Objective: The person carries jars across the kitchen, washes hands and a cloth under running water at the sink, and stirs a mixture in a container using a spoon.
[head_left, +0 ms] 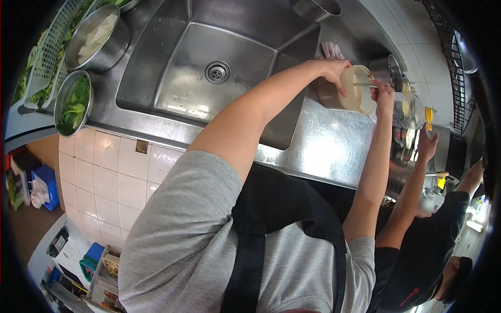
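Note:
On the steel counter right of the sink, a pale cream tub point(360, 94) is tilted with its mouth toward my right hand. My left hand point(334, 72) is closed on the tub's upper side, thumb at the rim. My right hand point(384, 95) grips the thin metal handle of a utensil point(364, 84) that reaches into the tub. The utensil's far end is hidden inside, so its kind cannot be made out. Just beyond my left hand lies a pale pinkish, striped bundle point(331, 49).
The steel sink point(209, 99) lies left of the tub. Pots of white pieces point(99, 39) and leafy greens point(74, 106) stand at far left, beside a white basket point(48, 52). A metal pot point(389, 70) is behind my right hand. A co-worker's hand point(428, 143) is close at right.

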The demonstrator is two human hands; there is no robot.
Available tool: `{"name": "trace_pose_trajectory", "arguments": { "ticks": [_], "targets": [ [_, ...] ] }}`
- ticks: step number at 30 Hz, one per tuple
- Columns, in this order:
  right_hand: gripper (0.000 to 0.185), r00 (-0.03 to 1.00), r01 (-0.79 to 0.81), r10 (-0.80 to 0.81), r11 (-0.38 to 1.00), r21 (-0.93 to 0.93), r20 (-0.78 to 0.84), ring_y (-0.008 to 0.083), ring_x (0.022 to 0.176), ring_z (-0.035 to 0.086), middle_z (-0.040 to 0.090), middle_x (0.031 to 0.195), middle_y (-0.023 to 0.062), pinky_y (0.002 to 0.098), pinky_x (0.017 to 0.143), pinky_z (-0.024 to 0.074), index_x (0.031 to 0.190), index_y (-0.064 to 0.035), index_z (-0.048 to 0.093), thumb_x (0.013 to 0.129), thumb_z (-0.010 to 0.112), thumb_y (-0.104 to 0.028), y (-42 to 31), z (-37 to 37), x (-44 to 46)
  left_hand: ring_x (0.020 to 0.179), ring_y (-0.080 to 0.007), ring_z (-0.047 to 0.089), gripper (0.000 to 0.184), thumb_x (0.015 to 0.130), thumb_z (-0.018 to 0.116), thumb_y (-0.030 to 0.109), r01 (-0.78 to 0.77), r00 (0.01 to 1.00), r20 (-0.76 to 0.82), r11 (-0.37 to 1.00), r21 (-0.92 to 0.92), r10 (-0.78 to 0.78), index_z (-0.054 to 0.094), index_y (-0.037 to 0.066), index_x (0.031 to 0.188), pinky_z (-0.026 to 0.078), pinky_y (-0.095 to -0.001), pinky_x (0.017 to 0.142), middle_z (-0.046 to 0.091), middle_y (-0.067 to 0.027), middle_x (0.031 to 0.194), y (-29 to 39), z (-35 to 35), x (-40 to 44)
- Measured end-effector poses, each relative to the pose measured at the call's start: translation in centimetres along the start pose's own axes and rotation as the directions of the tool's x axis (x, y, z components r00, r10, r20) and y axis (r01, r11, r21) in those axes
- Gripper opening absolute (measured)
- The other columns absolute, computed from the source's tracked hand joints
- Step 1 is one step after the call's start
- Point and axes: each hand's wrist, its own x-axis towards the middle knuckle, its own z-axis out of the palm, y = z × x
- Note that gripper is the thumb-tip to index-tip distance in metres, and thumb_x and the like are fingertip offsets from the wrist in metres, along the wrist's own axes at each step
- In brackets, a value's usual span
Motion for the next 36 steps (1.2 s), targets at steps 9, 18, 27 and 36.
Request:
{"name": "trace_pose_trajectory", "arguments": {
  "ticks": [9,18,27,36],
  "targets": [
    [0.020,0.984,0.099,-0.071,0.982,-0.163,0.165,0.0047,0.050,0.043,0.056,0.060,0.0007,0.0193,0.047,0.0347,0.085,-0.0001,0.063,0.088,0.052,-0.017,-0.7,0.5,-0.4,0.119,-0.0293,0.040,0.094,0.056,0.077,0.045,-0.016,0.994,-0.110,0.997,-0.076,0.007,0.037,-0.002,0.127,0.034,-0.0327,0.097,0.042,-0.0217,0.127,-3.5,-2.1,-2.9],
    [0.022,0.897,0.111,-0.015,0.975,-0.193,0.441,0.0056,0.059,0.048,0.058,0.066,0.0012,0.0192,0.055,0.0381,0.088,0.0014,0.063,0.088,0.053,-0.018,-1.9,-2.3,-1.9,0.120,-0.0247,0.040,0.062,0.073,0.069,0.031,0.059,0.961,-0.246,0.963,-0.262,-0.126,0.046,0.002,0.122,0.033,-0.0340,0.098,0.047,-0.0146,0.125,-6.3,-7.8,-15.9],
    [0.021,0.987,0.111,-0.094,0.985,-0.133,0.128,0.0041,0.052,0.046,0.060,0.065,0.0007,0.0169,0.051,0.0374,0.089,0.0000,0.064,0.089,0.051,-0.017,0.2,1.3,-1.0,0.120,-0.0285,0.039,0.057,0.076,0.067,0.032,0.147,0.883,-0.339,0.878,-0.456,-0.324,0.047,0.002,0.121,0.034,-0.0385,0.097,0.047,-0.0158,0.124,-4.1,-8.5,-23.9],
    [0.021,0.889,0.152,-0.015,0.952,-0.264,0.457,0.0053,0.060,0.048,0.060,0.068,0.0012,0.0197,0.058,0.0387,0.089,-0.0001,0.064,0.088,0.052,-0.017,-3.1,-0.6,-3.0,0.118,-0.0236,0.042,0.054,0.078,0.064,0.031,0.194,0.880,-0.325,0.888,-0.418,-0.345,0.048,0.005,0.122,0.035,-0.0359,0.095,0.048,-0.0124,0.124,-3.0,-8.4,-26.6]
  ]
}}
